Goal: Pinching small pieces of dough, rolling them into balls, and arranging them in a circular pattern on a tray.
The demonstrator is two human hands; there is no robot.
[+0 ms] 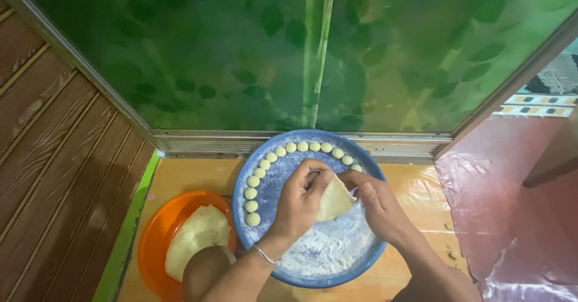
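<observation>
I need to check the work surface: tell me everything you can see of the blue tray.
The blue tray is round and shallow, plastic-looking, lying flat on a yellow-orange surface against the green panel. Flour dusts its middle and near side. Small dough balls line its left and far rim in an arc. Both hands work a dough piece above it.

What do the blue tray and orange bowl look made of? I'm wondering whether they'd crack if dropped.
The blue tray looks like plastic: even, saturated colour with a soft sheen on the rim, its floor dusted with white flour. The orange bowl also looks like plastic, glossy and slightly translucent at the edge. Neither shows a metallic glint or ceramic glaze, though enamel cannot be excluded.
</observation>
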